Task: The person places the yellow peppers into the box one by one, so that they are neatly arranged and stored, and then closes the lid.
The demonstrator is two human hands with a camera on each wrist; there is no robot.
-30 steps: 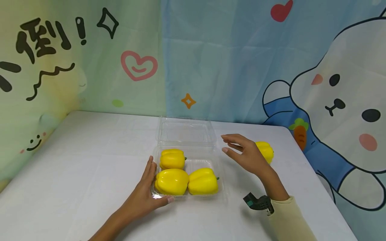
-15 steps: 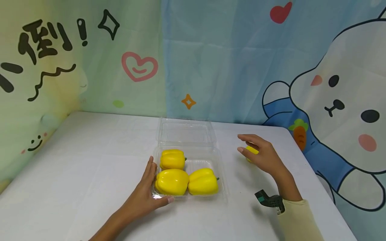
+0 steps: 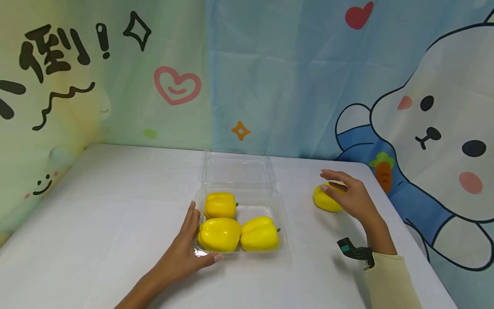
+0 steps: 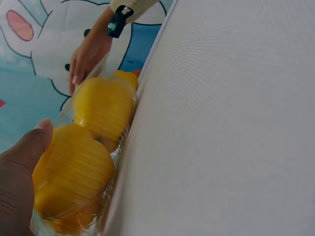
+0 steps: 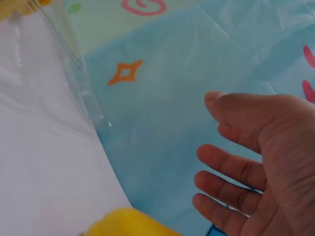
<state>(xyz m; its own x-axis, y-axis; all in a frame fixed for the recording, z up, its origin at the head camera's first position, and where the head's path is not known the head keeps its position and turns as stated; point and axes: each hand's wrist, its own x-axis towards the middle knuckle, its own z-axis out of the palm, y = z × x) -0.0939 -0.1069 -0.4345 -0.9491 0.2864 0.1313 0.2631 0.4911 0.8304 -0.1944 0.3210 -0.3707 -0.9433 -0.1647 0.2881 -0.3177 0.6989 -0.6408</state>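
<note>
A transparent hinged clamshell box (image 3: 257, 210) lies with its lid folded back on the white table. Inside sit three yellow bell peppers: one at the back left (image 3: 220, 205), one at the front left (image 3: 219, 234), one at the front right (image 3: 260, 234). My left hand (image 3: 189, 246) touches the box's front left corner, fingers straight along the left wall and thumb along the front. Farther right, another yellow bell pepper (image 3: 323, 200) rests on the table, partly hidden behind my right hand (image 3: 353, 196). That hand's fingers are spread and loosely bent, holding nothing in the right wrist view.
The lid (image 3: 239, 169) lies flat behind the box toward the table's back edge. A printed cloth backdrop (image 3: 285, 86) rises behind and beside the white table (image 3: 115, 223). A dark wrist camera (image 3: 356, 253) juts from the right wrist.
My right hand has moved right, away from the box and over to the lone pepper, uncovering its left side. The left hand and the box have stayed in place.
</note>
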